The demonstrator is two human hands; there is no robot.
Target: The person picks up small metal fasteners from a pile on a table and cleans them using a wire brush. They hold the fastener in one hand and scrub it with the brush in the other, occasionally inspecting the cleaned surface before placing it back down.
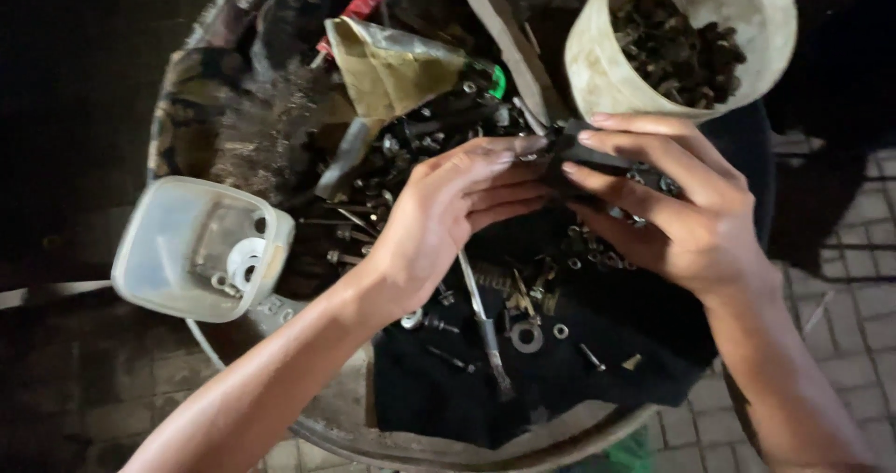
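Both hands on a small black part [597, 160] over the round tray [448, 445] of bolts: my left hand [448, 221] pinches its near end, my right hand [681, 212] grips the rest. White bucket [597, 72] of dark fasteners just behind it.

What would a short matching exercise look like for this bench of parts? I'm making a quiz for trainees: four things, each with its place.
Things:
1. round tub of dark bolts
2. square clear container
3. large washer
4. small black part

Places:
A. on the dark cloth
B. left edge
C. between both hands
D. top right

Pairs: 1-D, 2-B, 3-A, 4-C
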